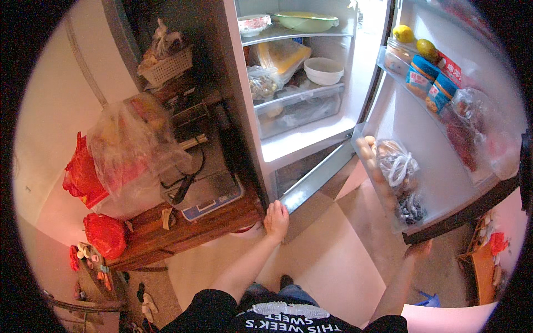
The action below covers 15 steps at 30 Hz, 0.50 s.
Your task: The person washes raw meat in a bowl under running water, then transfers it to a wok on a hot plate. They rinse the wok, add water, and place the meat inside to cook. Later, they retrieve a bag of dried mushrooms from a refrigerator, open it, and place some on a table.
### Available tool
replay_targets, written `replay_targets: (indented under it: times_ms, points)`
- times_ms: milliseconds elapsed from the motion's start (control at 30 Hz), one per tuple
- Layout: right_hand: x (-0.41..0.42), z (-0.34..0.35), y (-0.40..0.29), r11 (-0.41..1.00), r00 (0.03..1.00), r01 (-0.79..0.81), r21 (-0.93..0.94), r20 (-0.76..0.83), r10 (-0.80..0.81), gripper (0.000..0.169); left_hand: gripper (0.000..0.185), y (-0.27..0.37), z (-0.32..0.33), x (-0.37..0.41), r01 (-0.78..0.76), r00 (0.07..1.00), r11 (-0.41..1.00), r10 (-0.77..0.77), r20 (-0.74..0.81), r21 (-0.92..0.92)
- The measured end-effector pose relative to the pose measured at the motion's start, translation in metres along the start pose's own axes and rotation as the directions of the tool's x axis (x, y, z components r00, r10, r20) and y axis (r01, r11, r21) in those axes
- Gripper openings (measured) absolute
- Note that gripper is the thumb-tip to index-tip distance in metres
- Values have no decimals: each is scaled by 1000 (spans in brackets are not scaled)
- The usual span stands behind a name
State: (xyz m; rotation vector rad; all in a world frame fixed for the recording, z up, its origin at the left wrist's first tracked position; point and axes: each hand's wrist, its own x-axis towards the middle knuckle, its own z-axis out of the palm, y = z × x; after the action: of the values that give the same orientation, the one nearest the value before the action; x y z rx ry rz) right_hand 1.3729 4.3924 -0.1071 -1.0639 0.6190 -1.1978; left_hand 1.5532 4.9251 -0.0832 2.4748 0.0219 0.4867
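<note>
The upper door [445, 216] of a refrigerator [308, 147] stands wide open to the right. Below it, a narrow light strip looks like the top edge of a lower door [316, 181], which stands ajar. My left hand [276, 220] has its fingers curled over the left end of this edge. At the bottom edge of the upper door is my right hand [418, 248], dim and partly hidden by the door, so its grip is unclear. Inside are a pale green basin [306, 21], a patterned bowl [253, 26], a white bowl [324, 71] and a bag of yellow food [287, 56].
Door racks hold a lemon [403, 33], blue packets [420, 75], eggs [366, 152] and a knotted plastic bag [395, 164]. Left of the refrigerator, a wooden cabinet [200, 233] carries a scale [216, 204], a large plastic bag [129, 150] and a red bag [104, 236]. Slippers [149, 306] lie on the floor.
</note>
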Motion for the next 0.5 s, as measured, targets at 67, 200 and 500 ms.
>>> replay_targets:
  times_ms: [67,200,500]
  points:
    - [-3,1,3,999,999,-42,19,-7,42,35,19,5,-2,-11,18,999,1000,-18,30,-6]
    - [0,3,4,1000,1000,-9,-5,5,9,32,20,23,-9,-28,17,998,999,-15,64,-33]
    - [5,3,13,999,998,-53,8,33,52,27,23,57,-11,-69,64,973,995,-45,226,-76]
